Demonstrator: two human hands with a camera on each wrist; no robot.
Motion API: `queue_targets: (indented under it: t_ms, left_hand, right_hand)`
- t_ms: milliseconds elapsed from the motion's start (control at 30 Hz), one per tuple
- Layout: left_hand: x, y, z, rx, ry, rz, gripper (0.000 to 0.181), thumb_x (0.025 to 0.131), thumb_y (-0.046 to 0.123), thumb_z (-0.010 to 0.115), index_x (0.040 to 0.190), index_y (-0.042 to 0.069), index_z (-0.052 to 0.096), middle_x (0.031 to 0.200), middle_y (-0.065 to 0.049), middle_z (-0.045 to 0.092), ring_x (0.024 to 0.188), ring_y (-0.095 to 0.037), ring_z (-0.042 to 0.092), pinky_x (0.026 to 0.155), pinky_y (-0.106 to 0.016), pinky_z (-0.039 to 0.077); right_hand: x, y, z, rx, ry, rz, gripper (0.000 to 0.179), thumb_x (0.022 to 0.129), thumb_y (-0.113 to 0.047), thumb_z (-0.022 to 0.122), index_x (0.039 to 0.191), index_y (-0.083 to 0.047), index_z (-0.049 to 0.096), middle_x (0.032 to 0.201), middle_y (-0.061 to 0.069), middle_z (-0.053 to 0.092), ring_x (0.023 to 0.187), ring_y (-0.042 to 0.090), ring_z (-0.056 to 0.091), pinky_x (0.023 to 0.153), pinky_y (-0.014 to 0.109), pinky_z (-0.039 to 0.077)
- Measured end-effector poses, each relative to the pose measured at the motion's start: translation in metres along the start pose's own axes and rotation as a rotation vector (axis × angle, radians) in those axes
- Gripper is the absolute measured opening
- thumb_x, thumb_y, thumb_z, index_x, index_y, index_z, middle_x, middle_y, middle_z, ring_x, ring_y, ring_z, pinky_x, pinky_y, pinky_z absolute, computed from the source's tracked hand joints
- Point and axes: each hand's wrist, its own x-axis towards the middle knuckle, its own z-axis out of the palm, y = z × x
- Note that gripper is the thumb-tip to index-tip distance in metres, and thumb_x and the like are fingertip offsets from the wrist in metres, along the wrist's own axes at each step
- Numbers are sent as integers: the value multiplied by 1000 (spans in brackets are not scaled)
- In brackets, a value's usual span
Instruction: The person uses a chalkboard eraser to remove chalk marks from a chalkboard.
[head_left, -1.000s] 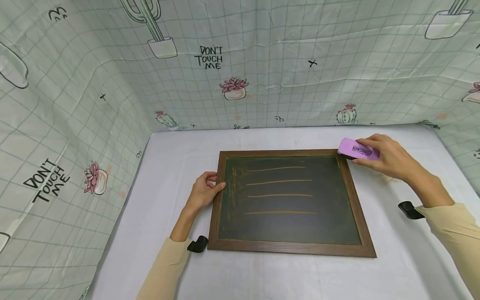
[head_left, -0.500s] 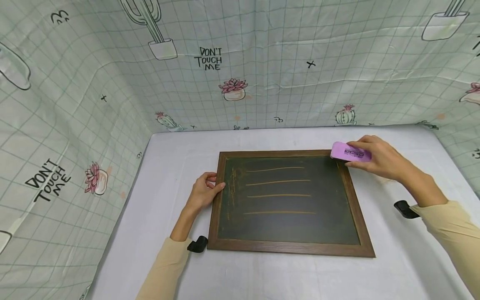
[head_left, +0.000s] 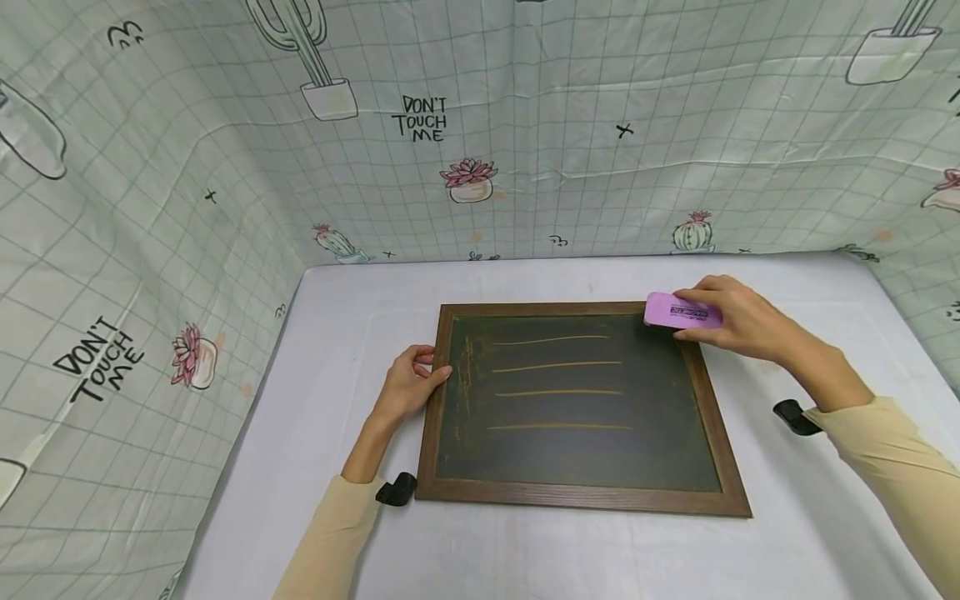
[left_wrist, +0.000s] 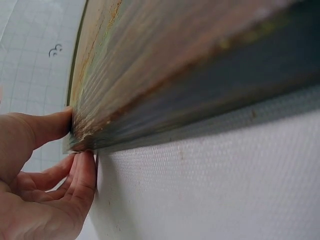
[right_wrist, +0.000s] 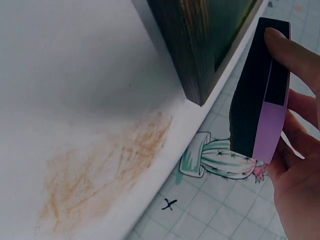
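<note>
Head view: eraser (head_left: 681,312) is pinched in the right hand (head_left: 742,321), chalkboard (head_left: 577,408) pinched by the left hand (head_left: 408,385) (one edge only), so it could get skewed if pushed hard

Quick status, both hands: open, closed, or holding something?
Left hand: pinching the dark green, brown-framed rectangular board by its left edge.
Right hand: holding the purple block eraser with a black underside.

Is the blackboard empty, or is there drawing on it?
Drawn on: the blackboard has four yellowish lines across it, plus smudgy marks near its left edge.
</note>
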Motion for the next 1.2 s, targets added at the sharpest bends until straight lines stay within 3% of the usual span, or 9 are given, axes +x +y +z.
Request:
queue_targets:
  t_ms: [167, 567, 1200]
  left_hand:
    - [0, 0, 0, 4, 6, 3, 51, 97, 14, 72, 140, -7, 53, 124, -23, 59, 99, -30, 56, 79, -34, 46]
    - [0, 0, -1, 0, 4, 1, 51, 97, 14, 73, 140, -6, 53, 126, -23, 59, 101, -31, 56, 82, -36, 46]
    - [1, -3, 0, 2, 8, 9, 50, 97, 14, 72, 139, -6, 53, 125, -23, 59, 100, -31, 57, 81, -38, 47]
  right_hand:
    - [6, -5, 4, 12, -25, 0, 58, 77, -21, 92, 124, 5, 70, 109, 16, 66, 94, 28, 56, 76, 46, 47]
    - [18, -8, 20, 10, -8, -136, 55, 74, -20, 93, 120, 4, 73, 103, 9, 66, 89, 20, 54, 74, 41, 46]
    - [30, -15, 36, 32, -21, -183, 54, 73, -16, 93, 119, 5, 74, 98, 10, 66, 86, 21, 53, 74, 42, 46]
